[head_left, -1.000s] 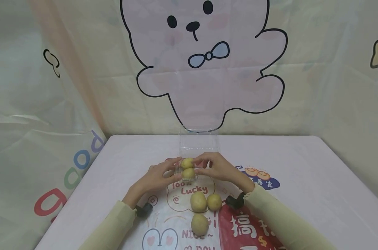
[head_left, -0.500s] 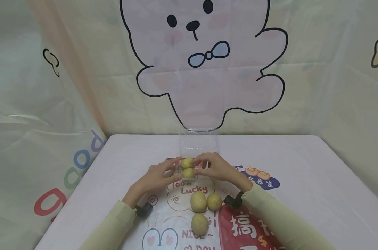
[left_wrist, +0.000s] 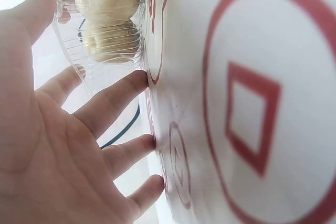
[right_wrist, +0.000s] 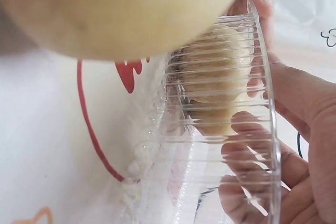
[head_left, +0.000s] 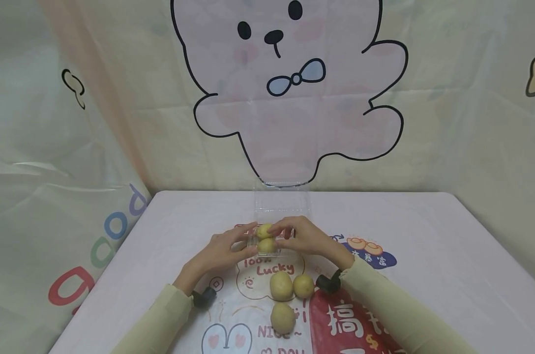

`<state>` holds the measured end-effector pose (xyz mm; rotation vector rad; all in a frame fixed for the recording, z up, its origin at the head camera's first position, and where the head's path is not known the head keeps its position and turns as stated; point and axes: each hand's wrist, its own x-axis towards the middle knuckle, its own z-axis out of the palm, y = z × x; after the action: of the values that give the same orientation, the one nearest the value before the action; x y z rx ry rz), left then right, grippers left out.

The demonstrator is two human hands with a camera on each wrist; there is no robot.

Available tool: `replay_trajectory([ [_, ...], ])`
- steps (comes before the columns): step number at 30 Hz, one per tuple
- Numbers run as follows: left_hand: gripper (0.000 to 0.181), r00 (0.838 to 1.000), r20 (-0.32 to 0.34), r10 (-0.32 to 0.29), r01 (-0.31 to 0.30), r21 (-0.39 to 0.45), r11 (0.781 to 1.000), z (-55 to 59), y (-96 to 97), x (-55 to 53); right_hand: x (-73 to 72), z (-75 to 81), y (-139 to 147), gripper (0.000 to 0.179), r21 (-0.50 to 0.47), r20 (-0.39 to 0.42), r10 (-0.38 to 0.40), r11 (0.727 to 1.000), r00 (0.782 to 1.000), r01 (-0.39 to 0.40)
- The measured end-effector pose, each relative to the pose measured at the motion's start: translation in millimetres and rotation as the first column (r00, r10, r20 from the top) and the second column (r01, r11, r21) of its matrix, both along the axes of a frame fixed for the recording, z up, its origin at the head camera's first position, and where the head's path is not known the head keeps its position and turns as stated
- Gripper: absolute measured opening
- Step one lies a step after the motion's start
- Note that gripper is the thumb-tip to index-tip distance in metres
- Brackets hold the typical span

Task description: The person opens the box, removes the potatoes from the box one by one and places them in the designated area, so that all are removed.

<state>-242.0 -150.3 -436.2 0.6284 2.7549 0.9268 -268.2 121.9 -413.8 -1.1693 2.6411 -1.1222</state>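
A clear plastic box (head_left: 252, 241) stands on the table with its lid raised at the back. Inside, along its left side, two round yellow fruits, kind unclear, sit in line: a near one (head_left: 266, 246) and a far one (head_left: 264, 230). My left hand (head_left: 223, 248) grips the box's left side between thumb and index finger; its other fingers spread down to the tabletop in the left wrist view. My right hand (head_left: 309, 236) reaches in from the right. Its index fingertip touches the far fruit and its thumb the near one; its other fingers show through the box wall (right_wrist: 262, 145).
Three more yellow fruits lie on the table in front of the box: a large one (head_left: 281, 285), a smaller one (head_left: 304, 286) beside it, and another (head_left: 282, 317) nearer me. The printed tabletop (head_left: 183, 211) meets a hanging cloth (head_left: 161, 162) at the back.
My right hand has shifted slightly left, its index finger reaching further over the far fruit. The left hand, the box and the loose fruits stay where they were.
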Motion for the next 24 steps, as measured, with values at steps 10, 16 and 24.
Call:
replay_trajectory([
  [10,0.073,1.000,0.010,0.011,-0.011,-0.006,1.000,-0.8,0.1,0.1,-0.9,3.5,-0.1,0.031,0.025,0.028,0.010,1.000,1.000,-0.011],
  [16,0.072,1.000,-0.002,-0.004,0.004,0.002,1.000,-3.6,-0.3,-1.2,-1.7,7.3,0.8,0.033,0.031,0.029,0.046,0.998,0.999,-0.047],
  [24,0.072,1.000,-0.008,-0.004,0.004,-0.001,1.000,-3.6,-0.3,-1.3,-6.1,14.7,2.4,0.034,0.076,0.045,0.084,0.993,0.995,-0.087],
])
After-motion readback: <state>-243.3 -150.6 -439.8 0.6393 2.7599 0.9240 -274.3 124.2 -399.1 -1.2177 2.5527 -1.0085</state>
